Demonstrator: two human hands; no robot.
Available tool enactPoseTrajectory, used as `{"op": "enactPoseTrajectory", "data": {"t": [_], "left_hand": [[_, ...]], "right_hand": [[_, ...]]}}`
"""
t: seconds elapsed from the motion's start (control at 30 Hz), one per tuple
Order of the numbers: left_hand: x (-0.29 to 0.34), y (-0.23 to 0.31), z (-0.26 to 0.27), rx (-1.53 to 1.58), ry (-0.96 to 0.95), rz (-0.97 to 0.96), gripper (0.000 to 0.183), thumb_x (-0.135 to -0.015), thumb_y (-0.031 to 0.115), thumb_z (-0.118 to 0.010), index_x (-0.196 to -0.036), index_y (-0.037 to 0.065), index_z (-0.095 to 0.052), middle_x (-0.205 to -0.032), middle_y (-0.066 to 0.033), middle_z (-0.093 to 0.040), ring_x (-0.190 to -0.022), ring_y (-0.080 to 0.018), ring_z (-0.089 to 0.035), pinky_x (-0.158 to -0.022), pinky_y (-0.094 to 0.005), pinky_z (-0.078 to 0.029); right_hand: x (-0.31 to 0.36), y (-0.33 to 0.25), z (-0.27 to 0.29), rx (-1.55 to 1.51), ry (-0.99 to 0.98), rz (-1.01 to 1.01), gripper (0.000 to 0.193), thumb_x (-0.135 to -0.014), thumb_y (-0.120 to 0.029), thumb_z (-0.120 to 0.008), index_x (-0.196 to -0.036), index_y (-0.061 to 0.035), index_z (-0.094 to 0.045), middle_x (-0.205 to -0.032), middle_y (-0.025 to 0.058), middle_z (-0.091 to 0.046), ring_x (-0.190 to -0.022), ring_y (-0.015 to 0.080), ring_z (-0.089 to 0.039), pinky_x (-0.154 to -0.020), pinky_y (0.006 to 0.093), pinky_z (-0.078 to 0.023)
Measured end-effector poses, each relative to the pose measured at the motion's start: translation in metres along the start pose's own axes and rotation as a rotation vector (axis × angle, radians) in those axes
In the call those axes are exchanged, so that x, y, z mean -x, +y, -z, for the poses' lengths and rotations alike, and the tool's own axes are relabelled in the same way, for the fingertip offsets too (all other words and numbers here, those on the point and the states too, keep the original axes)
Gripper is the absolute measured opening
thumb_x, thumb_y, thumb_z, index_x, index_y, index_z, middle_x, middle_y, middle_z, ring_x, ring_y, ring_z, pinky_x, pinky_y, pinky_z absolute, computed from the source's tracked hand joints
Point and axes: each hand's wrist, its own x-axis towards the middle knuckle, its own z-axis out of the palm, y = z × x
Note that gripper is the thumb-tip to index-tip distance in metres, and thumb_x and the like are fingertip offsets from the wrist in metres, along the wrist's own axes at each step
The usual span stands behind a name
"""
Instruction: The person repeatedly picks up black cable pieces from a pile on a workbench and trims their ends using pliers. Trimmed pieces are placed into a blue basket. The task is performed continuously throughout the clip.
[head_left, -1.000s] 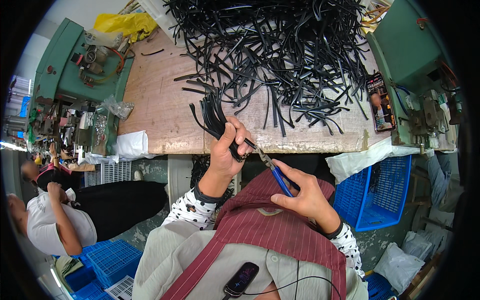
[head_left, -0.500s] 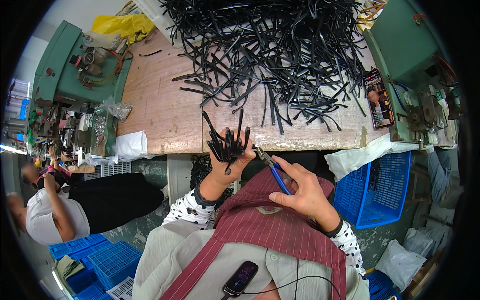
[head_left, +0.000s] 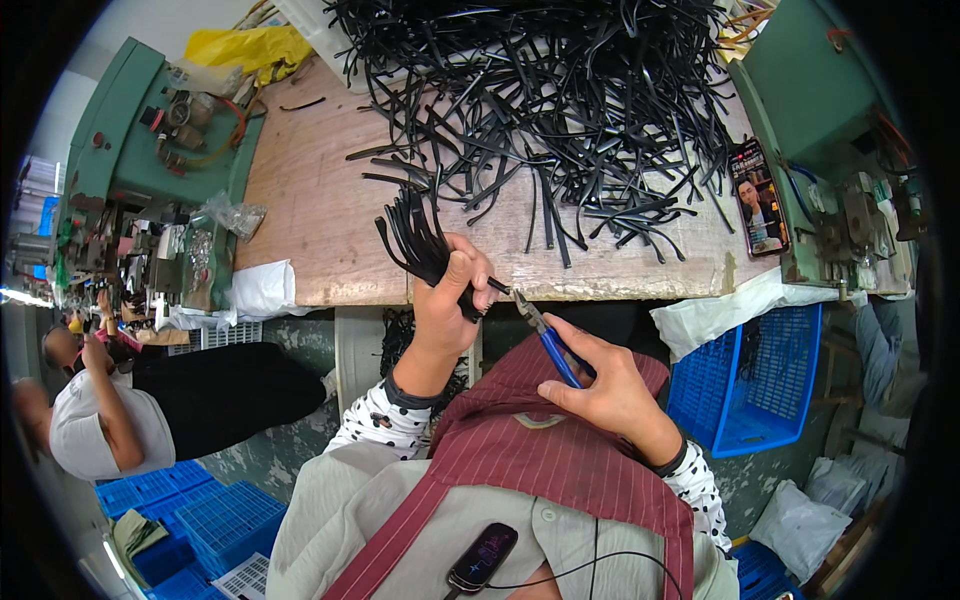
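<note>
1. Two bare hands meet in my view, close together at the near edge of the pale, worn wooden worktable (head_left: 320, 215).
2. The left hand (head_left: 440, 315) is curled snugly round a bundle of slim, curved black strips (head_left: 415, 240), whose far ends fan out toward the table; I judge that this grip keeps the lot together while leaving the fingertips to steady a piece.
3. One single black strip (head_left: 498, 285) pokes out rightward past those fingertips, presumably so its end stands clear of the others.
4. The right hand (head_left: 610, 380) is folded loosely round the metal pliers with blue handles (head_left: 548, 340), thumb extended; their nose points at the protruding end, and I cannot tell whether it bites.
5. Beyond the hands, I see a tangled heap of similar black strips (head_left: 600, 130) spread over the tabletop, probably put there for easy reach.
6. Below the table's right side sits a blue plastic lattice crate (head_left: 700, 400), near a hanging white sheet (head_left: 700, 335).
</note>
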Motion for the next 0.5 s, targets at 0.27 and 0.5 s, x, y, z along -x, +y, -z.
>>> {"op": "enactPoseTrajectory", "data": {"t": [0.27, 0.5], "left_hand": [[0.06, 0.078, 0.135, -1.48, -0.198, 0.283, 0.04, -0.072, 0.027, -0.081, -0.103, 0.008, -0.063, -0.094, -0.0047, -0.066, -0.09, -0.0223, -0.061, -0.082, -0.0374, -0.046], [0.074, 0.115, 0.167, -2.031, -0.245, 0.369, 0.035, -0.077, 0.029, -0.075, -0.106, 0.012, -0.067, -0.11, -0.0109, -0.066, -0.11, -0.0329, -0.056, -0.089, -0.0409, -0.044]], "right_hand": [[-0.002, 0.009, -0.004, -0.005, -0.008, -0.006, 0.076, -0.071, -0.029, -0.08, -0.139, -0.0105, -0.05, -0.079, 0.0114, -0.06, -0.068, 0.0211, -0.06, -0.066, 0.0333, -0.05], [-0.007, 0.015, -0.013, 0.022, -0.046, 0.027, 0.078, -0.07, -0.031, -0.081, -0.139, -0.0116, -0.051, -0.08, 0.0104, -0.06, -0.069, 0.0227, -0.062, -0.066, 0.035, -0.051]]}}
